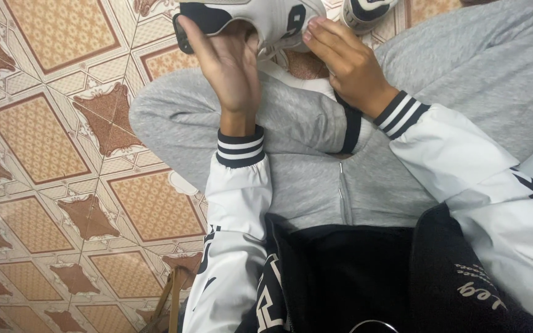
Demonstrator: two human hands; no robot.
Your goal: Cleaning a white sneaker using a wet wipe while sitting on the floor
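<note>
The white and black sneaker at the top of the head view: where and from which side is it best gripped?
Probably at its two ends. The sneaker lies crosswise over the raised grey-trousered leg, so the left hand cups the dark end from below and the right hand pinches the white upper from the other side.

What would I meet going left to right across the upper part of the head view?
Patterned floor tiles → raised knee in grey trousers → left hand under the white and black shoe → right hand at the shoe's edge → striped cuff → grey-trousered leg.
</note>
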